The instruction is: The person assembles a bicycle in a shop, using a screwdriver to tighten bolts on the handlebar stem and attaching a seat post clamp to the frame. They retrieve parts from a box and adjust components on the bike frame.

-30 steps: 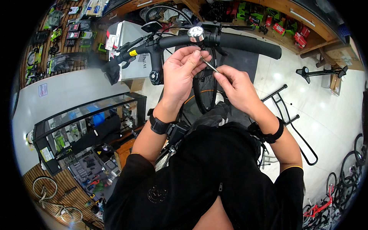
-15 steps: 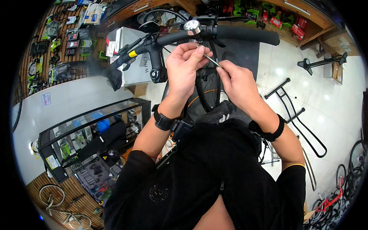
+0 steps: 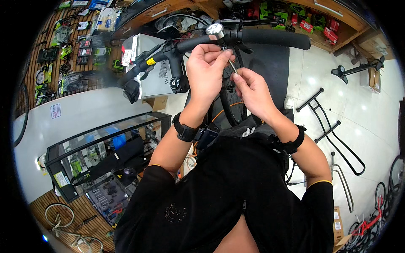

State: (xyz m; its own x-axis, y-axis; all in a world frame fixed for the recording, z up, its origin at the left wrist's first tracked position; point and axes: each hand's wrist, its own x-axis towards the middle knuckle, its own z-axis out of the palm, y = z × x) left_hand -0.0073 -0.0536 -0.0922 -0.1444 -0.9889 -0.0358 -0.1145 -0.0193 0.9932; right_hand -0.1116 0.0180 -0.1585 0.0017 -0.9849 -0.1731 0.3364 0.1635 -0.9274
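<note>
Below a shiny silver bicycle bell (image 3: 215, 31) on the black handlebar (image 3: 190, 43), both my hands are closed on one thin metal rod-like tool (image 3: 232, 66). My left hand (image 3: 204, 71) pinches its upper end between thumb and fingers, close under the bell. At the lower end, my right hand (image 3: 255, 90) grips it with thumb and fingertips. The rod slants up toward the bell, and whatever its tip meets is hidden by my left fingers. To the right stretches the black handlebar grip (image 3: 276, 38); the stem (image 3: 177, 69) is left of my hands.
Behind the stem stands a white box (image 3: 145, 63). A glass display case (image 3: 105, 139) and a tool tray (image 3: 105, 196) are at left. On the tiled floor at right lie a black tubular stand (image 3: 331, 126) and a floor pump (image 3: 358, 68). Bicycles (image 3: 371, 221) crowd the lower right.
The rod has turned to a steeper slant, and my right hand has moved slightly left and down with it. My left hand keeps its pinch under the bell. The whole view has shifted slightly.
</note>
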